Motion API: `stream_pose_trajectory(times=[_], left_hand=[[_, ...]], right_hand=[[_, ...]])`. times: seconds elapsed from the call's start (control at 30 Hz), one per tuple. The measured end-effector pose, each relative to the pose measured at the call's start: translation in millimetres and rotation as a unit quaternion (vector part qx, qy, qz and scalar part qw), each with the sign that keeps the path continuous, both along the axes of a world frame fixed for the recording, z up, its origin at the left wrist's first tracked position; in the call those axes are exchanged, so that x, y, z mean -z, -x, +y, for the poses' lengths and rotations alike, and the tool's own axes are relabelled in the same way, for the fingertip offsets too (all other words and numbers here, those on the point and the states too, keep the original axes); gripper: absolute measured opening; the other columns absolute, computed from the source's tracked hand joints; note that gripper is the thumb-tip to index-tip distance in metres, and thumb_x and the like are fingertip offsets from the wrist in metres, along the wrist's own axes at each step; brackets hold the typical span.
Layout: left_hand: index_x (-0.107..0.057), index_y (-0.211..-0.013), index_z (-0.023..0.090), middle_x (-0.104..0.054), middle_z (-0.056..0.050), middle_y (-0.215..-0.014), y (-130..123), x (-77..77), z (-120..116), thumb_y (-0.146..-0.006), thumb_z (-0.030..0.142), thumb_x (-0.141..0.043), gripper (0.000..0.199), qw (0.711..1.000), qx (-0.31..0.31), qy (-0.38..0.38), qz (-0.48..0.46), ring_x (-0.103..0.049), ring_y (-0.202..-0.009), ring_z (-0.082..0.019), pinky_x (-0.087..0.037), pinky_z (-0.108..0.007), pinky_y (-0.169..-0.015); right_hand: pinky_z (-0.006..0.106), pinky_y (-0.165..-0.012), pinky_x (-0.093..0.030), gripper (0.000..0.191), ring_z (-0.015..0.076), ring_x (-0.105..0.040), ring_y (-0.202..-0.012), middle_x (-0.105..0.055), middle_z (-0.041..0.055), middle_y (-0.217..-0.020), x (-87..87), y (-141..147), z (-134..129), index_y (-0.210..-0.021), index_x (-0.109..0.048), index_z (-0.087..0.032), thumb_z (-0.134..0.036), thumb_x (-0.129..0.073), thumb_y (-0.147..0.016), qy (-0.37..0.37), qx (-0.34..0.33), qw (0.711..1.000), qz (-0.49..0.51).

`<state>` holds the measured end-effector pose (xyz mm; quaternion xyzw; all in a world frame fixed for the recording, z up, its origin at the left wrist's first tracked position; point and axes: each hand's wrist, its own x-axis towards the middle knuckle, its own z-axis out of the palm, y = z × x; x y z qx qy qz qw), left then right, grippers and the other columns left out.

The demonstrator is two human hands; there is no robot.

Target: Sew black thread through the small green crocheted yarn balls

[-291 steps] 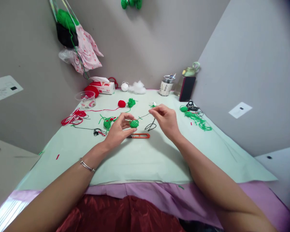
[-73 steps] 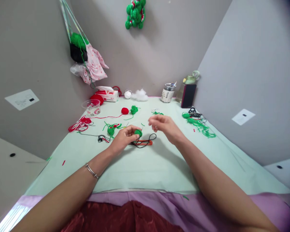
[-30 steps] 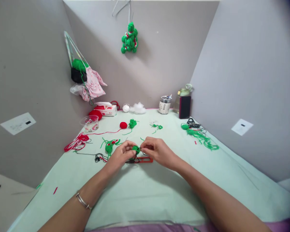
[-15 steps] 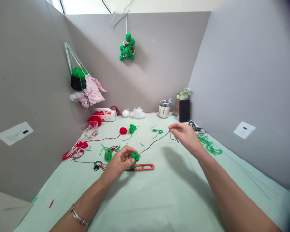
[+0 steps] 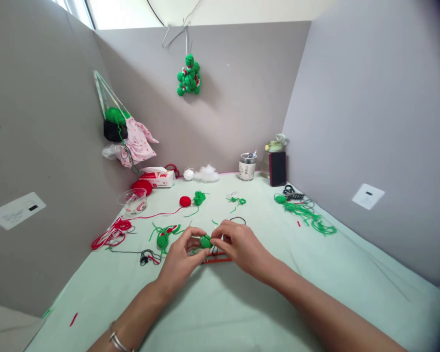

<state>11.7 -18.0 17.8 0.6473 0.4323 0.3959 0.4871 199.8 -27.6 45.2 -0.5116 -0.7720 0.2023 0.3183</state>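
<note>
Left hand [image 5: 181,256]: pinching green ball [image 5: 206,241] | right hand [image 5: 241,245]: at ball's right edge, hold unclear | ball: roundish, between both

The held ball [image 5: 205,241] is coloured green. The snips [image 5: 218,260] are finished in orange-red. The desk [image 5: 194,313] is covered in pale mint green. The hanging ornament [image 5: 189,78] is coloured green, with red and white patches. The cloth bag [image 5: 139,142] is patterned with reddish dots on pale pink. The tissue box [image 5: 159,179] is printed in red and white. The walls [image 5: 242,102] are finished in plain grey.
</note>
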Motion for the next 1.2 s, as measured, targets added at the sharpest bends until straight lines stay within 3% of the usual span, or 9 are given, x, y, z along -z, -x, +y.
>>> stream_pose_trajectory(times=[0.23,0.37,0.5,0.67,0.77,0.9,1.07,1.2], left_hand=[[-0.060,-0.100,0.020,-0.062,-0.004,-0.104,1.6,12.2,4.2,-0.081,0.018,-0.061,0.019,0.988,-0.007,-0.140,0.065,-0.061,-0.100,-0.019,-0.049,-0.036,-0.097],[-0.062,-0.099,0.021,-0.062,-0.004,-0.103,3.9,12.4,4.4,-0.081,0.015,-0.061,0.018,0.985,0.010,-0.166,0.055,-0.060,-0.101,-0.019,-0.048,-0.034,-0.097],[-0.062,-0.097,0.020,-0.063,-0.003,-0.102,3.6,5.5,-0.2,-0.080,0.017,-0.065,0.018,0.991,0.017,-0.130,0.037,-0.061,-0.102,-0.018,-0.048,-0.033,-0.099],[-0.063,-0.103,0.020,-0.065,-0.004,-0.102,3.2,0.3,-1.3,-0.079,0.025,-0.074,0.027,0.998,0.038,-0.017,-0.054,-0.064,-0.097,-0.019,-0.052,-0.030,-0.086],[-0.063,-0.106,0.020,-0.067,-0.003,-0.099,4.9,-0.7,0.9,-0.078,0.033,-0.078,0.035,0.994,0.027,0.024,-0.105,-0.066,-0.091,-0.018,-0.052,-0.029,-0.082],[-0.062,-0.107,0.021,-0.066,-0.002,-0.103,7.3,-1.3,4.5,-0.079,0.036,-0.079,0.036,0.987,0.003,0.056,-0.149,-0.068,-0.090,-0.017,-0.052,-0.032,-0.087],[-0.065,-0.104,0.018,-0.066,-0.002,-0.099,7.7,-2.3,7.8,-0.080,0.037,-0.077,0.032,0.987,-0.017,0.051,-0.150,-0.064,-0.086,-0.014,-0.050,-0.028,-0.084],[-0.064,-0.111,0.021,-0.066,0.000,-0.094,8.6,-2.0,8.8,-0.083,0.037,-0.074,0.034,0.989,-0.010,0.057,-0.139,-0.065,-0.083,-0.014,-0.049,-0.029,-0.084]], right_hand=[[0.024,-0.063,-0.034,0.016,0.0117,-0.054,-0.068,-0.065,0.0036,-0.085,14.4,6.9,1.5,-0.082,-0.068,-0.017,-0.010,-0.056,-0.089,-0.039,0.002,0.995,-0.087],[0.023,-0.062,-0.034,0.010,0.0106,-0.051,-0.066,-0.062,0.0007,-0.079,15.4,10.2,4.5,-0.075,-0.064,-0.017,-0.009,-0.061,-0.079,-0.010,0.004,1.000,-0.014],[0.022,-0.057,-0.034,0.004,0.0099,-0.048,-0.061,-0.056,-0.0026,-0.065,14.0,5.9,14.5,-0.069,-0.062,-0.016,-0.014,-0.063,-0.072,0.120,0.001,0.982,0.144],[0.022,-0.051,-0.033,0.009,0.0082,-0.042,-0.051,-0.052,-0.0045,-0.054,13.5,-4.2,23.6,-0.071,-0.064,-0.015,-0.024,-0.066,-0.072,0.298,-0.063,0.916,0.261],[0.022,-0.055,-0.037,0.024,0.0078,-0.045,-0.055,-0.058,-0.0015,-0.064,9.0,-8.7,21.5,-0.076,-0.067,-0.013,-0.037,-0.068,-0.078,0.286,-0.086,0.905,0.304],[0.022,-0.058,-0.036,0.042,0.0082,-0.046,-0.059,-0.058,-0.0003,-0.068,1.8,-6.7,12.6,-0.085,-0.072,-0.012,-0.053,-0.062,-0.086,0.235,-0.091,0.922,0.295],[0.022,-0.054,-0.032,0.024,0.0088,-0.045,-0.058,-0.059,-0.0018,-0.065,3.9,5.9,5.8,-0.079,-0.071,-0.014,-0.037,-0.071,-0.077,0.202,-0.056,0.952,0.224],[0.021,-0.052,-0.036,0.016,0.0073,-0.047,-0.055,-0.066,-0.0002,-0.074,2.4,4.4,7.3,-0.079,-0.065,-0.015,-0.032,-0.065,-0.080,0.229,-0.066,0.919,0.315]])
